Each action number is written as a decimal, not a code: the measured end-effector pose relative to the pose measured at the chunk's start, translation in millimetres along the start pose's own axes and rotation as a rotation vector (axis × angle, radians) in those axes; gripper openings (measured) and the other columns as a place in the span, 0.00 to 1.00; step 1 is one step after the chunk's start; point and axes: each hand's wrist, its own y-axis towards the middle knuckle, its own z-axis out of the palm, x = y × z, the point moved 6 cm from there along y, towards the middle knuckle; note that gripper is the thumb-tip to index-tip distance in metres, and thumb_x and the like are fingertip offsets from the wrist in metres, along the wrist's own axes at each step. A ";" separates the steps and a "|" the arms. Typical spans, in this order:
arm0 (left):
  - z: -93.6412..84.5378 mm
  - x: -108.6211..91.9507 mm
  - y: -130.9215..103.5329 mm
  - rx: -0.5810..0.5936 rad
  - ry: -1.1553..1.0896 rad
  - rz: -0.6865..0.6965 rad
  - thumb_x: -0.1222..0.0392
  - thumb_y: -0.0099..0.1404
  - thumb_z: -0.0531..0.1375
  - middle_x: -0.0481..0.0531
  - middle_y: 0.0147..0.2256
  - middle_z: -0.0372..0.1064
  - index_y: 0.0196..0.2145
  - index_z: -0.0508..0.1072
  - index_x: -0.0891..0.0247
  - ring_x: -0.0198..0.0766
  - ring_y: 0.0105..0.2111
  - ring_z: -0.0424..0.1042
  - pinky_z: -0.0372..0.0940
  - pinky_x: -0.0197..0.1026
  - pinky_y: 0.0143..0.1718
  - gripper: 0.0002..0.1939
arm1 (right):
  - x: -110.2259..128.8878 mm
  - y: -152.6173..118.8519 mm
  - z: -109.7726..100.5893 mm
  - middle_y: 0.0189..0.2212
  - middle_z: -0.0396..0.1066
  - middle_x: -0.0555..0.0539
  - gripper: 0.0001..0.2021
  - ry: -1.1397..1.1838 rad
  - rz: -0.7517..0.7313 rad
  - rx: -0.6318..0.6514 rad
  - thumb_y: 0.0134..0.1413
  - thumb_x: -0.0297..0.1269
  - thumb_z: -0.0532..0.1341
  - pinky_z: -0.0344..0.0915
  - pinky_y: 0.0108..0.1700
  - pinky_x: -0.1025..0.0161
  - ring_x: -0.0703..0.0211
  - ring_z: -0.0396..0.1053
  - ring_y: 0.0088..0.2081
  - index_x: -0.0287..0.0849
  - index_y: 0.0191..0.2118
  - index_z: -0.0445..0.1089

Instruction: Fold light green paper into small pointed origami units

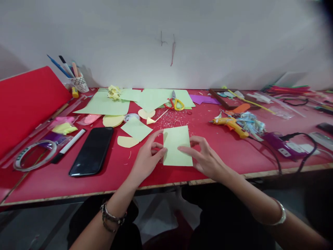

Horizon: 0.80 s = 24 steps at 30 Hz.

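Observation:
A small pale green sheet of paper (177, 139) is held between my two hands just above the red table's front part. My left hand (148, 158) grips its left edge, the thumb at the side and the index finger stretched toward the top corner. On the other side, my right hand (208, 158) pinches the sheet, thumb lying on its face and fingers behind the right edge. Left of the sheet lie a squarish green paper piece (136, 128) and a rounded cream paper piece (127, 141). Scissors with red and yellow handles (178, 104) rest behind it.
A black phone (92, 151), a marker (69, 146) and a tape roll (35, 155) lie to the left. A yellow glue gun (230, 125) and a purple power box (284, 146) with cables are on the right. Larger green sheets (104, 106) spread along the wall.

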 end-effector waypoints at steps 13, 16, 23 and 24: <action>25.2 -6.4 -8.1 0.236 0.989 0.444 0.61 0.62 0.53 0.55 0.44 0.66 0.46 0.69 0.62 0.42 0.44 0.63 0.63 0.44 0.42 0.14 | -11.0 -8.0 13.1 0.45 0.64 0.44 0.09 0.284 -0.043 0.421 0.56 0.32 0.52 0.58 0.49 0.58 0.58 0.61 0.46 0.42 0.35 0.69; 23.4 -6.1 -7.3 0.296 0.966 0.455 0.61 0.63 0.53 0.53 0.48 0.65 0.48 0.67 0.62 0.42 0.47 0.62 0.61 0.45 0.47 0.16 | -14.2 0.1 18.1 0.43 0.64 0.44 0.08 0.395 0.006 0.451 0.57 0.35 0.53 0.58 0.49 0.59 0.58 0.60 0.46 0.41 0.34 0.69; 19.5 -3.1 -5.8 0.291 0.909 0.403 0.58 0.67 0.45 0.53 0.52 0.63 0.52 0.63 0.64 0.40 0.50 0.61 0.57 0.45 0.51 0.18 | -10.2 26.7 34.4 0.33 0.63 0.45 0.13 0.294 0.037 0.454 0.59 0.39 0.50 0.57 0.39 0.62 0.60 0.61 0.36 0.38 0.30 0.67; 20.0 -2.1 -6.4 0.274 0.929 0.386 0.57 0.68 0.44 0.54 0.53 0.61 0.53 0.61 0.64 0.40 0.51 0.60 0.57 0.46 0.51 0.20 | -9.3 28.7 36.7 0.31 0.63 0.46 0.14 0.266 0.028 0.448 0.59 0.39 0.50 0.57 0.38 0.63 0.61 0.60 0.34 0.38 0.30 0.67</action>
